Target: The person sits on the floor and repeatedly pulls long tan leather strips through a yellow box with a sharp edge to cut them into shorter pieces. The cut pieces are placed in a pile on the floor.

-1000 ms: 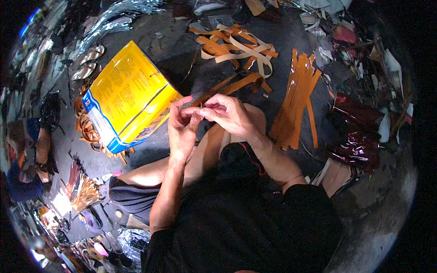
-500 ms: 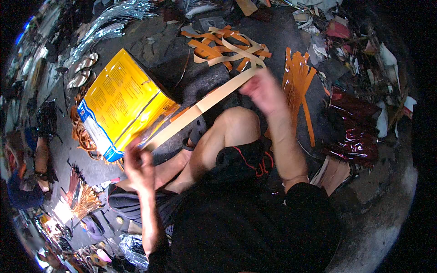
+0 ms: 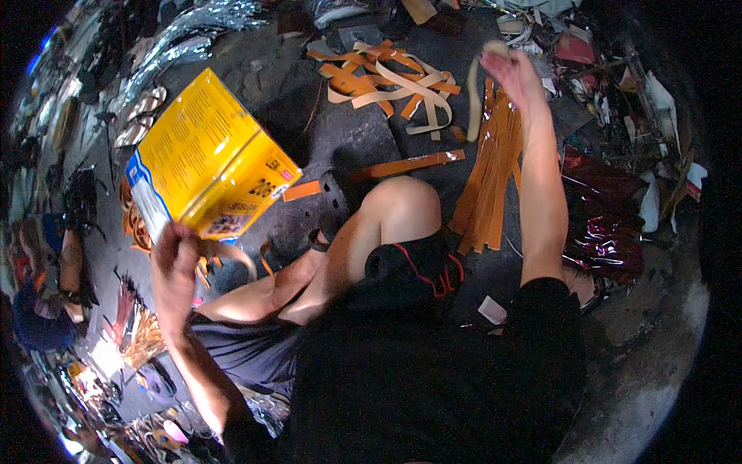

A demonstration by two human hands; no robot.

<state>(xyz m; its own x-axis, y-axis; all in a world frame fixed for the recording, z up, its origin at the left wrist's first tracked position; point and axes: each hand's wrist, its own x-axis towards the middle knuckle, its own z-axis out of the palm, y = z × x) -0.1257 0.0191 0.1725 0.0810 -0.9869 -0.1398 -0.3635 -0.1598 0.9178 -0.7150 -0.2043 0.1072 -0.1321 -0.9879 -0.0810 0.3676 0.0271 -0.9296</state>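
Observation:
My left hand (image 3: 176,255) is closed at the lower left corner of a yellow and blue printed box (image 3: 205,158), which sits tilted. A curled beige strip (image 3: 243,259) shows beside this hand, under the box; whether the fingers also hold it I cannot tell. Up at the far right, my slightly blurred right hand (image 3: 516,73) is closed on a beige strip (image 3: 473,100) that dangles from it. Below that hand lies a bundle of flat orange strips (image 3: 488,182). A loose orange strip (image 3: 406,165) lies beyond my knee.
A tangle of orange and beige strips (image 3: 386,81) lies on the dark floor ahead. Dark red shiny sheets (image 3: 603,213) are at the right. Silvery strips (image 3: 189,35) and a pair of sandals (image 3: 141,116) are at the far left. Scraps lie around the edges.
My right hand has moved up and right, and the strip no longer stretches between my hands. My left hand has moved left to the box's corner, and the box has tilted.

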